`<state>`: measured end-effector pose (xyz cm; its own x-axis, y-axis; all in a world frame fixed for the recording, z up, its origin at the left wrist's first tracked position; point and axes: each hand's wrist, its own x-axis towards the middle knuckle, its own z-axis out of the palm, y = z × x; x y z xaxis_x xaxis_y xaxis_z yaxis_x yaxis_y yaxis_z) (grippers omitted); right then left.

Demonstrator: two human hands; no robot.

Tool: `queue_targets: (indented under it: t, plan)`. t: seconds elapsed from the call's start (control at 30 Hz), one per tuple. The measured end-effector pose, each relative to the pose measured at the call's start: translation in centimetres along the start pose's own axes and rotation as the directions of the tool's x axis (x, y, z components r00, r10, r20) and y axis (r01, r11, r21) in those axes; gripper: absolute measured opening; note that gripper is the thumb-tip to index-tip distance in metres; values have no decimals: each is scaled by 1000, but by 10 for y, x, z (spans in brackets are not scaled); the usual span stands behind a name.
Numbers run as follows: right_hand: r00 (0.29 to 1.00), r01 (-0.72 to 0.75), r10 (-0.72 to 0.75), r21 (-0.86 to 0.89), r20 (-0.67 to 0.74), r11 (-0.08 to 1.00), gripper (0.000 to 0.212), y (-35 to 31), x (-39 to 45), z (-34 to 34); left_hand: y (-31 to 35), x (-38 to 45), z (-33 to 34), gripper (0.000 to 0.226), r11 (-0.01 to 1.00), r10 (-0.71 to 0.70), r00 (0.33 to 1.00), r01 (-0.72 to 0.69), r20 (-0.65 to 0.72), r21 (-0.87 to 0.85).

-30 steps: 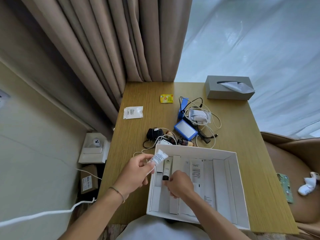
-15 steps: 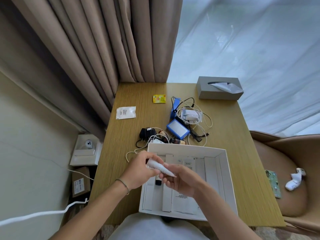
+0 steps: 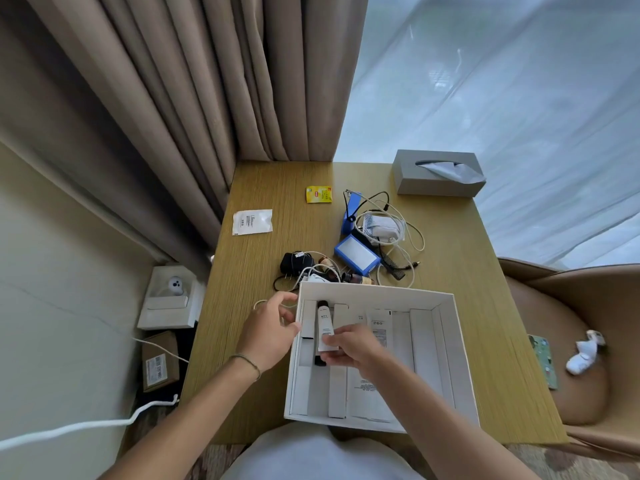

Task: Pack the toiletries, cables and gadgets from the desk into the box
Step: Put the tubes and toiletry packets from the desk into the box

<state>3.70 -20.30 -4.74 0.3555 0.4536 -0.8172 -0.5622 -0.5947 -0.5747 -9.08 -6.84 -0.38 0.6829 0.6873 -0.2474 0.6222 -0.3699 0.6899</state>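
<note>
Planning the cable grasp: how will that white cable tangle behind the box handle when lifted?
The white cable is probably floppy: it lies in loose loops. It likely drags neighbours along, since it runs over the blue case and by the black adapter. Probably light.

1. The wooden desk [image 3: 263,341] carries a white box [image 3: 464,358] beneath the right hand [image 3: 349,348].
2. Just beyond the left hand [image 3: 268,336] lie a black adapter [image 3: 294,264] and small brown bottles [image 3: 353,278].
3. Farther out sit a blue case [image 3: 356,254], tangled cables [image 3: 398,233], a white sachet [image 3: 252,221], a yellow packet [image 3: 318,194] and a tissue box [image 3: 436,173].
</note>
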Motion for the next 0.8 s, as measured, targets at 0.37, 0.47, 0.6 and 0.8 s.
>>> queue_targets:
  t: [0.37, 0.47, 0.6, 0.8]
  plan:
    - [982, -11, -110, -627, -153, 779, 52, 26, 18, 4, -6, 6, 0, 38, 1000, -7, 999, 8, 52, -23]
    - [968, -11, -194, -803, -158, 595, 62, 11, 6, 5, -11, 12, -3, 25, 999, -9, 998, 12, 60, -43]
    - [932, 160, -359, -837, -46, 523, 48, -45, -15, 17, -14, 27, -12, 15, 999, -28, 998, 30, 48, -31]
    - [831, 283, -554, -812, -59, 510, 33, -125, -34, 28, -9, 76, -30, 16, 999, -32, 999, 31, 21, 28]
